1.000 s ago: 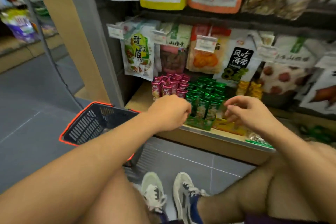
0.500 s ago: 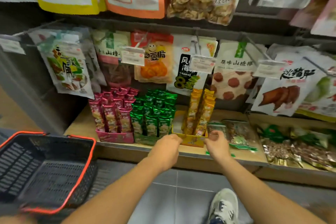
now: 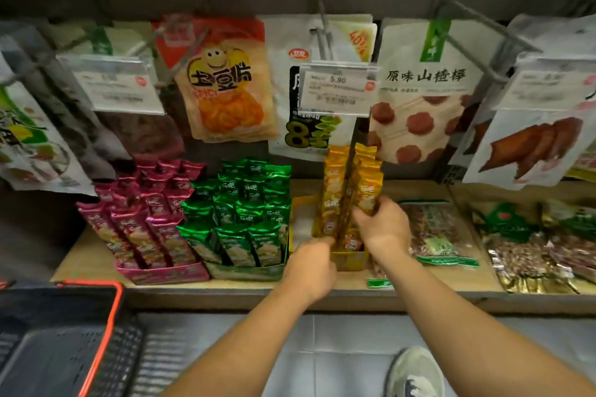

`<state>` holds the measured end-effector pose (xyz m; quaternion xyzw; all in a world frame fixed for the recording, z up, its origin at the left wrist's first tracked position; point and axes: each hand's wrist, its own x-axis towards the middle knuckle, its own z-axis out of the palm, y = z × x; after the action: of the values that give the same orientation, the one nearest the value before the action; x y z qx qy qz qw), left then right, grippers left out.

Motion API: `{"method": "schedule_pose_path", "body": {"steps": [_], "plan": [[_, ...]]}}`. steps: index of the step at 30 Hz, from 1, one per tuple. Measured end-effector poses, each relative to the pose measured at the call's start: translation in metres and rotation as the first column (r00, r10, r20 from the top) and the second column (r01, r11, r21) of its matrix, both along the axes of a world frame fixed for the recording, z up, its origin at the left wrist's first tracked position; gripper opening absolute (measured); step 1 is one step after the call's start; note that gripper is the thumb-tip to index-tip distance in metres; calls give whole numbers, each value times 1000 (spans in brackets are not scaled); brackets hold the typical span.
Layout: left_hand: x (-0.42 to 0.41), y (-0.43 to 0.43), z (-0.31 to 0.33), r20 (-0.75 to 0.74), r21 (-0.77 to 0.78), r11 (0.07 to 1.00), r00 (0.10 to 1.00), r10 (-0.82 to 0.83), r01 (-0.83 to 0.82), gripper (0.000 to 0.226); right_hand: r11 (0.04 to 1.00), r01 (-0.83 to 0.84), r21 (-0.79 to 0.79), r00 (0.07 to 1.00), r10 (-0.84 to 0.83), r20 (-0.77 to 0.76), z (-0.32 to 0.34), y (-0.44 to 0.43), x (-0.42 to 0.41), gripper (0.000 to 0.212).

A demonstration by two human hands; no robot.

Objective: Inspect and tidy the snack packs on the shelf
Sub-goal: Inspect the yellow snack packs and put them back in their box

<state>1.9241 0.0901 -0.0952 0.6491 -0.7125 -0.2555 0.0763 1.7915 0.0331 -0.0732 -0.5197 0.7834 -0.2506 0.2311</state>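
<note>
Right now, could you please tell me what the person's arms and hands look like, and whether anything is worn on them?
Both forearms are bare up to the frame's edge: no sleeves show. The left hand and right hand wear no gloves, and no watch, ring or bracelet shows on what is visible. No markings are apparent.

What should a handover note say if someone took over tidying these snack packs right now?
Left hand: gripping the front edge of the yellow box.
Right hand: closed around the orange packs standing in that box.
Pink packs and green packs stand upright in their own boxes to the left, looking orderly.
Done: apparently those two boxes.
Left: straighten the orange packs, which fill only the box's right side; then check the flat bags to the right.
</note>
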Motion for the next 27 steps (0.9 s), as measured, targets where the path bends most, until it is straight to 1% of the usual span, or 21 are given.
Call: {"method": "schedule_pose_path", "body": {"steps": [2,3,4,5,6,7,8,9,11,12,14,15,16,17,19,21,23,24,26,27], "plan": [[-1,-2,11,-133,-53,997,990,50,-57,53,993,25,-112,999,-21,35,3,8,2,25],[-1,-2,20,-229,-83,991,970,86,-107,53,981,31,-192,997,-15,79,5,13,3,25],[-1,-3,31,-355,-95,980,926,130,-174,53,959,19,-282,992,18,129,9,20,4,24],[-3,-3,45,-492,-83,969,855,162,-232,55,932,-11,-362,986,71,151,13,28,4,24],[-5,-2,60,-618,-61,965,768,165,-257,58,906,-59,-419,982,128,138,19,36,4,26],[-7,-1,77,-705,-64,965,696,137,-254,60,888,-119,-444,977,185,107,26,43,4,31],[-9,1,93,-731,-103,966,677,87,-236,60,873,-184,-452,967,244,76,35,50,4,36],[-9,5,109,-699,-174,962,714,32,-213,56,857,-248,-451,953,298,44,46,56,4,39],[-2,17,136,-570,-322,930,821,-42,-176,42,811,-381,-444,915,399,-58,71,67,-1,33],[5,24,148,-532,-367,915,845,-57,-169,36,781,-459,-424,883,453,-122,85,73,-3,30],[17,39,168,-494,-414,896,866,-74,-160,30,707,-615,-350,788,572,-227,115,85,-10,30],[22,47,177,-500,-415,896,863,-78,-159,32,672,-671,-312,740,632,-231,129,91,-14,32],[26,55,185,-538,-394,903,840,-74,-173,34,642,-715,-276,695,696,-182,143,96,-19,37],[29,63,194,-608,-348,916,792,-58,-200,36,618,-751,-232,649,755,-92,157,101,-23,44],[34,76,209,-752,-240,931,659,0,-275,37,577,-808,-121,568,817,103,180,111,-31,55],[40,85,218,-822,-184,930,569,33,-320,38,543,-839,-3,521,806,279,192,121,-36,55],[46,92,219,-864,-169,927,503,24,-334,35,530,-847,38,484,741,466,195,129,-38,50],[49,94,218,-887,-154,926,461,24,-345,34,520,-853,46,469,724,506,196,131,-37,49],[56,95,213,-918,-117,919,393,44,-377,36,478,-875,73,449,749,487,197,131,-35,56],[60,95,211,-923,-109,913,381,53,-392,38,466,-880,87,446,753,483,198,130,-34,60]]}}
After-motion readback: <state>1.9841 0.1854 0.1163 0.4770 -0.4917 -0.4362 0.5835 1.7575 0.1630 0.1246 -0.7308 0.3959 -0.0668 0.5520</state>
